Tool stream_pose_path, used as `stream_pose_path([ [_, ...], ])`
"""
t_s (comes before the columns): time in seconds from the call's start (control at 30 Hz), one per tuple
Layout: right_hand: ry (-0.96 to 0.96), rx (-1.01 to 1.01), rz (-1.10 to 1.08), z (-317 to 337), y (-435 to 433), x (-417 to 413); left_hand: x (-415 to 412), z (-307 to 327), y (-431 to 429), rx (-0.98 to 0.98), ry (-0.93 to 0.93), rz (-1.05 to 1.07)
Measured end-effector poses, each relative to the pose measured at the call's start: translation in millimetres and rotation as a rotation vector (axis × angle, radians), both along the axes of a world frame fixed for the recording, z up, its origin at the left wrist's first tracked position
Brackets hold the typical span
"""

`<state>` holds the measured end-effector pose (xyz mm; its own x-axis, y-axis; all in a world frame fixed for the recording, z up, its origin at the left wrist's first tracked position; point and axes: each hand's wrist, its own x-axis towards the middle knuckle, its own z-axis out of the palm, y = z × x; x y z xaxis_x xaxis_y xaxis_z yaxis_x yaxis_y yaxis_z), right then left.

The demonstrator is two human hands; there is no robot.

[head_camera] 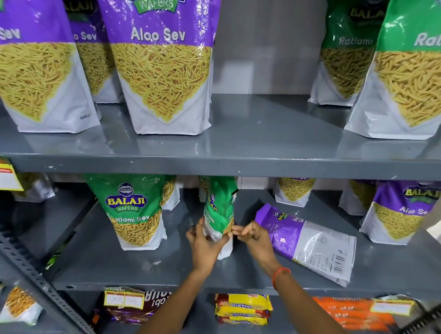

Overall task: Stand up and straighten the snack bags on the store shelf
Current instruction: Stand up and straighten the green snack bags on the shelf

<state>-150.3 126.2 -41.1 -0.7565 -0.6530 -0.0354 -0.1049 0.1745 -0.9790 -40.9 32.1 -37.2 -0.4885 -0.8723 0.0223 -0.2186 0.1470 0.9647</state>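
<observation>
Standing a green Ratlami Sev bag upright at the centre of the frame, on the middle shelf, is the step we judge to be in hand. Our left hand wraps the bag's lower part, while our right hand pinches its right edge with curled fingers. The bag is turned edge-on to us, so next we would rotate it to face front and settle its base. Just right of it, a purple Aloo Sev bag lies flat, not yet stood up.
</observation>
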Motion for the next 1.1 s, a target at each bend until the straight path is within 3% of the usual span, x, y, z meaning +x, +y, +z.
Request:
stream_pose_path([
  [0.1, -0.038, 0.016, -0.035, 6, -7, -12, 1, -3, -12, -0.027, 0.029, -0.023],
  [0.3, 0.040, 0.170, 0.049, 25, -38, -23, 17, -4, -45, 0.220, 0.224, -0.240],
  [0.43, -0.040, 0.188, 0.068, 37, -41, -19, 20, -4, -61, 0.363, 0.154, -0.303],
  [0.63, -0.064, 0.104, -0.104, 7, -38, 2, 13, -10, -79, 0.250, 0.100, -0.276],
  [0.87, -0.071, 0.168, -0.120, -9, -36, 15, 10, -8, -77, 0.264, 0.104, -0.277],
  [0.97, 0.028, 0.146, -0.132, -5, -32, 19, 9, -9, -63, 0.156, 0.072, -0.222],
  [1.1, 0.369, 0.151, -0.144, 22, -8, 16, 1, -14, -20, 0.090, -0.004, -0.114],
])
